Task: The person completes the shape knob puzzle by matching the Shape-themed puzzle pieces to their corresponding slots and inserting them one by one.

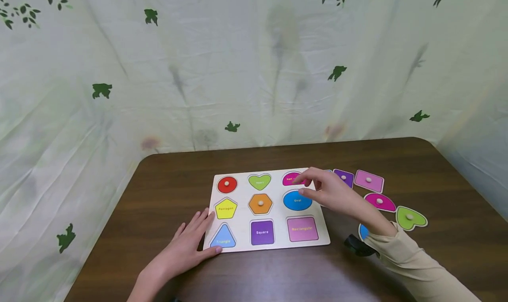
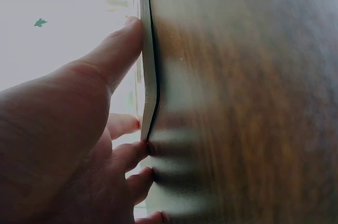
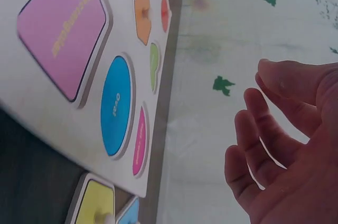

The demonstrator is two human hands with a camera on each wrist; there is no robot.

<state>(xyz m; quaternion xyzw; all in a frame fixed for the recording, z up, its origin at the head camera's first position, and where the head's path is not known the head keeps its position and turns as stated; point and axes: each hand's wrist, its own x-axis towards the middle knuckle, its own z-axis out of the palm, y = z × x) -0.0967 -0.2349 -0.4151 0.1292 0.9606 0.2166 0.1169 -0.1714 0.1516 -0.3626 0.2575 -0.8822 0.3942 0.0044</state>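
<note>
A white shape puzzle board (image 1: 243, 220) lies on the table. Its red circle piece (image 1: 222, 188) and orange hexagon piece (image 1: 260, 198) sit in their places, each with a knob. The other places show printed names, such as the blue oval (image 1: 296, 204). My left hand (image 1: 178, 251) rests at the board's lower left, thumb on the front edge and fingers along the left side. In the left wrist view, fingertips touch the board's edge (image 2: 150, 81). Above the board's right side hovers my right hand (image 1: 331, 189), fingers loosely bent, with nothing between them in the right wrist view.
Loose knobbed pieces lie right of the board: a purple square (image 1: 343, 177), pink rectangle (image 1: 369, 181), magenta half circle (image 1: 381, 203), green heart (image 1: 414, 219) and yellow piece (image 3: 95, 200). My right forearm partly covers a blue one (image 1: 363, 232). A patterned curtain (image 1: 258, 72) hangs behind the table.
</note>
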